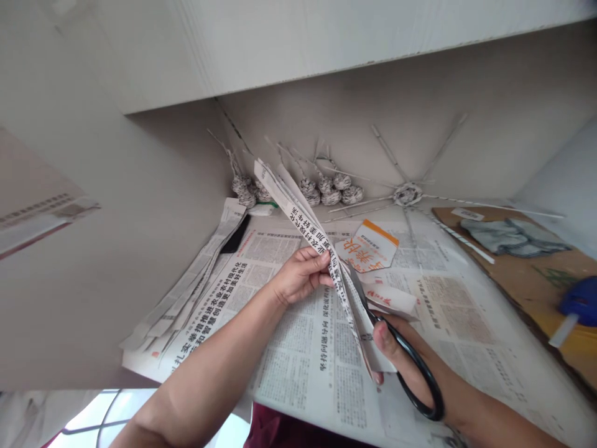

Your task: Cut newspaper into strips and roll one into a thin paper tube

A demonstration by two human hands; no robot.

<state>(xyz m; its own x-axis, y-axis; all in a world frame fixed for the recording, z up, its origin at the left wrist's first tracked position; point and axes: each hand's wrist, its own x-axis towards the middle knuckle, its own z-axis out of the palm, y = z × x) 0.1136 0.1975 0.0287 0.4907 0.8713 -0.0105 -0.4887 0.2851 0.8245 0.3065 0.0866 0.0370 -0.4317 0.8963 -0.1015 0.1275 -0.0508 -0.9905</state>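
My left hand (301,274) pinches a folded sheaf of newspaper strips (298,214) near its middle, holding it up over the desk. My right hand (396,354) grips black-handled scissors (405,361); their blades (359,289) bite into the strips just right of my left fingers. The lower end of the strips hangs over my right thumb.
Newspaper sheets (308,348) cover the desk. Cut strips (186,286) lie at the left. Rolled paper coils with stems (326,190) and a woven star of paper rods (407,194) stand at the back wall. An orange-printed scrap (368,246) lies centre. Cardboard (517,267) and a blue tool (578,305) sit right.
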